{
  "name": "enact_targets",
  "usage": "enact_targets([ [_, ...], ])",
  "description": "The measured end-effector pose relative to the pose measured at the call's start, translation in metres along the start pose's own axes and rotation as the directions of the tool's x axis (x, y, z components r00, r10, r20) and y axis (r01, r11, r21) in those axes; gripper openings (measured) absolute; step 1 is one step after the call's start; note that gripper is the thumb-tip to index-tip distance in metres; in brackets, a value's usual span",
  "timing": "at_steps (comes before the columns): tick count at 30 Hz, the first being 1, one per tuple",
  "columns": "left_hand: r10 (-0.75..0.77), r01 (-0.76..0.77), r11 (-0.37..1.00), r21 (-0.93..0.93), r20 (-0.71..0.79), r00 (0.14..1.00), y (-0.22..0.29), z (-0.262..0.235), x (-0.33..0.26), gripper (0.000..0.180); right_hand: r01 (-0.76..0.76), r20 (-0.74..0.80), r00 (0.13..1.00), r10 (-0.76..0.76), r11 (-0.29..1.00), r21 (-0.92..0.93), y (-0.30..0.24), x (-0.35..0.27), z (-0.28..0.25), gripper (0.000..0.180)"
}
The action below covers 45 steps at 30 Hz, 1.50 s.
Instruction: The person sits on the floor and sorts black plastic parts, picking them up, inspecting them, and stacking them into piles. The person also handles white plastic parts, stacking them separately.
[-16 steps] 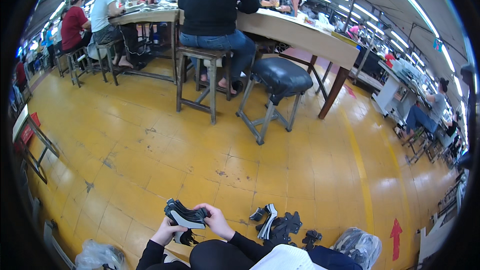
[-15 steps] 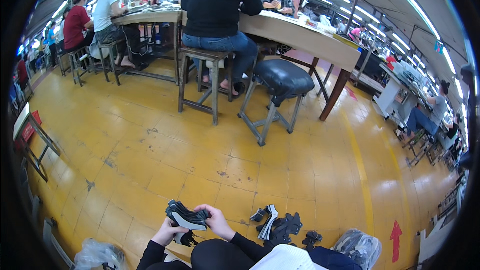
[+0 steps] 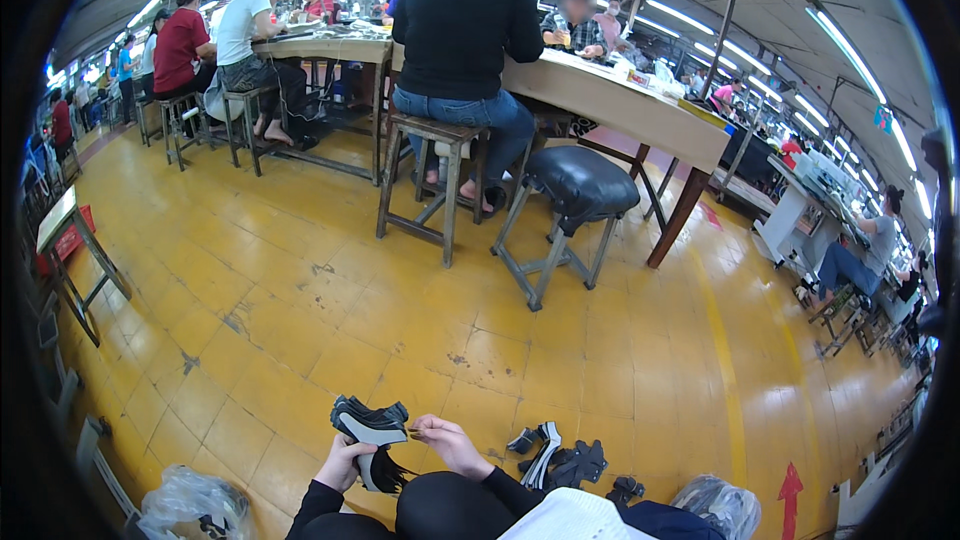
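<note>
A stack of curved black and grey-white cut pieces (image 3: 372, 427), perhaps shoe parts, is gripped by my left hand (image 3: 342, 463). Black strips like a fringe (image 3: 382, 470) hang below it, above my lap. Just off the right end of the stack is my right hand (image 3: 452, 445), its fingertips pinched together. What lies between those fingertips, if anything, is too small to make out. To the right on the floor are a pile of black flat pieces (image 3: 580, 463), a curved black-and-white stack (image 3: 541, 455) and a smaller black bundle (image 3: 625, 490).
Clear plastic bags lie at the lower left (image 3: 195, 505) and lower right (image 3: 715, 505). Ahead stand a black padded stool (image 3: 580, 185) and a wooden stool (image 3: 433, 130) with a person seated at a long table (image 3: 640, 110). A small bench (image 3: 60, 220) is at left.
My right hand has come away from the stack's right end and moved slightly right, its fingers pinched. The left hand still holds the stack. The whole view has shifted slightly.
</note>
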<state>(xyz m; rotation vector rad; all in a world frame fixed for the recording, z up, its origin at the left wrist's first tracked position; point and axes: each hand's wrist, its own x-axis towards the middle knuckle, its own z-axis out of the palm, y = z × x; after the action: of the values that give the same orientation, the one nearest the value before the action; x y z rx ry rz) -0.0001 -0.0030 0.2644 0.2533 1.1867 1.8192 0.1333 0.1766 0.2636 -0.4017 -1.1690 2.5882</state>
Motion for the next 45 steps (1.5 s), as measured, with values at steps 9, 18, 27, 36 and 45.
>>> enact_targets([
  [9, -0.093, 0.106, 0.992, -0.073, 0.169, 0.981, 0.005, 0.012, -0.002, 0.039, -0.175, 0.359, 0.91, -0.205, 0.595, 0.784, -0.008, 0.011, 0.004, 0.012],
  [18, 0.076, -0.055, 0.968, -0.243, 0.079, 0.994, 0.005, 0.005, -0.007, 0.06, 0.271, 0.009, 0.962, -0.271, 0.96, -0.074, -0.019, 0.016, 0.026, 0.053],
  [27, -0.115, 0.09, 0.971, 0.221, 0.105, 0.988, 0.018, 0.019, -0.006, 0.045, 0.318, 0.315, 0.929, -0.193, 0.853, -0.414, -0.01, 0.014, 0.03, 0.07],
  [36, -0.411, -0.066, 0.209, 0.976, 0.148, 0.9, 0.016, 0.016, -0.003, 0.04, 0.408, 0.536, 0.785, 0.312, 0.39, -0.825, -0.062, 0.027, 0.062, 0.06],
  [45, 0.032, -0.024, 0.998, 0.053, -0.159, 0.987, 0.005, -0.013, 0.002, 0.034, 0.501, 0.774, 0.626, 0.09, 0.715, -0.488, -0.066, 0.023, 0.082, 0.031],
])
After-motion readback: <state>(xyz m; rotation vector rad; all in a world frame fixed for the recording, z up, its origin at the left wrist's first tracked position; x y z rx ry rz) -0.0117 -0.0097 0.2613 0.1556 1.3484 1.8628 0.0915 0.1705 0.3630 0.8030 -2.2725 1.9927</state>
